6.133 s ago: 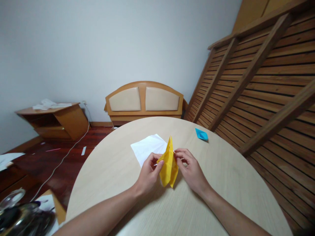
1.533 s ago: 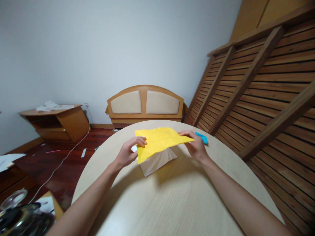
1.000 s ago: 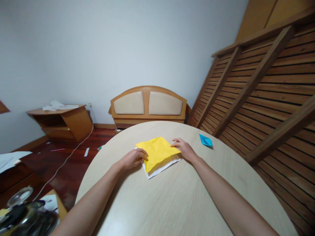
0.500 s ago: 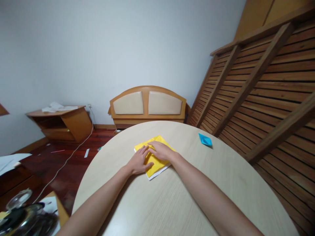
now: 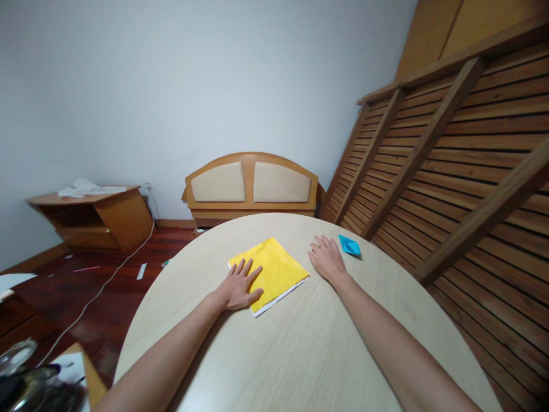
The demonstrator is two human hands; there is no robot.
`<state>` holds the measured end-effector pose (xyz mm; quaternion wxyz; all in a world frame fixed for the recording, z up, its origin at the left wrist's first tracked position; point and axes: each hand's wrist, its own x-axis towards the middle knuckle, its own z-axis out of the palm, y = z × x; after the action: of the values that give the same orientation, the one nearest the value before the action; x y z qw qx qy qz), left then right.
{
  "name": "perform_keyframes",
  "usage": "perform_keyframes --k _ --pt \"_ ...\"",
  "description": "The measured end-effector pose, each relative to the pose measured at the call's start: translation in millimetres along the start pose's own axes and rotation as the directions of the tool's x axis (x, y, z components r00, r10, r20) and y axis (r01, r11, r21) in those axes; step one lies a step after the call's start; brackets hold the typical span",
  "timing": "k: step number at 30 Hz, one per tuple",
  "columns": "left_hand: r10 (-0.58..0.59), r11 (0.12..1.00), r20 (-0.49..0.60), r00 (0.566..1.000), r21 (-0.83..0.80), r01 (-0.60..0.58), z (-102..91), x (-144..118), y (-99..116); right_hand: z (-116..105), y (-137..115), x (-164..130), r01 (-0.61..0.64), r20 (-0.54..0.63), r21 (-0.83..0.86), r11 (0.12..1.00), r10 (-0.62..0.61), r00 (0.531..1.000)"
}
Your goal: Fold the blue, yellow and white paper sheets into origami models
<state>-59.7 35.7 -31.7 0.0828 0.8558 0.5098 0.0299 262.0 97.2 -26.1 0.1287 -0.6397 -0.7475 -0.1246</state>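
A creased yellow paper sheet (image 5: 274,270) lies flat on the round pale wood table (image 5: 309,355), on top of a white sheet (image 5: 281,293) whose edge shows along its near right side. My left hand (image 5: 238,284) lies flat, fingers spread, on the yellow sheet's near left corner. My right hand (image 5: 327,260) rests flat on the bare table to the right of the sheet, fingers apart, holding nothing. A small blue folded paper piece (image 5: 349,246) sits just right of that hand.
Beyond the table stands a wooden headboard with beige panels (image 5: 251,186) against the white wall. A slatted wooden bed frame (image 5: 450,166) leans at the right. A low wooden cabinet (image 5: 92,217) and a white cable (image 5: 107,280) are at the left on the dark floor.
The folded yellow paper was opened out and laid flat on the white sheet. Both hands pressed it; my right hand then slid off to the right onto the table.
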Motion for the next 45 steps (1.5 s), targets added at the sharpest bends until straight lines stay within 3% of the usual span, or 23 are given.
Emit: perform_keyframes --k 2,4,7,11,14,16,20,25,30,35,45 --pt "0.017 1.000 -0.008 1.000 -0.009 -0.017 -1.7 -0.3 0.0 -6.4 29.7 -6.2 -0.129 -0.112 -0.109 0.986 0.117 0.987" --pt "0.052 0.998 -0.031 0.998 -0.032 -0.053 -3.8 0.0 -0.7 -12.2 55.2 -12.7 -0.292 -0.147 -0.129 0.948 0.272 0.951" --pt "0.099 0.991 -0.140 0.985 -0.080 -0.111 -8.9 -0.1 0.1 -18.2 81.6 -21.5 -0.473 0.005 -0.058 0.879 0.474 0.881" --pt "0.128 0.959 -0.396 0.909 -0.184 -0.215 -16.8 -3.2 10.6 -22.6 88.6 -28.2 -0.497 0.093 -0.005 0.868 0.495 0.864" --pt "0.031 0.898 -0.531 0.847 -0.358 -0.257 -19.2 -6.6 26.9 -30.0 70.3 -29.4 -0.441 0.060 0.076 0.894 0.437 0.897" --pt "-0.106 0.809 -0.537 0.837 -0.536 -0.242 -18.8 -9.0 40.7 -39.3 47.4 -31.6 -0.378 0.023 0.135 0.916 0.379 0.925" --pt "-0.238 0.570 -0.453 0.859 -0.781 -0.254 -17.3 -16.1 69.4 -63.0 -13.3 -51.0 -0.055 -0.142 0.453 0.890 0.133 0.981" --pt "-0.250 0.383 -0.351 0.902 -0.892 -0.241 -15.1 -25.7 92.8 -79.3 -69.1 -96.0 0.239 -0.271 0.579 0.780 -0.092 0.958" --pt "-0.210 0.426 -0.312 0.927 -0.882 -0.200 -15.6 -30.5 99.9 -79.5 -75.5 -119.3 0.344 -0.316 0.577 0.741 -0.186 0.930" --pt "-0.215 0.468 -0.322 0.922 -0.863 -0.192 -19.7 -34.4 103.8 -79.3 -71.6 -121.4 0.325 -0.291 0.594 0.736 -0.180 0.940" --pt "-0.195 0.452 -0.361 0.912 -0.858 -0.243 -15.1 -34.8 104.7 -88.0 -77.5 -123.3 0.355 -0.282 0.570 0.741 -0.229 0.932"
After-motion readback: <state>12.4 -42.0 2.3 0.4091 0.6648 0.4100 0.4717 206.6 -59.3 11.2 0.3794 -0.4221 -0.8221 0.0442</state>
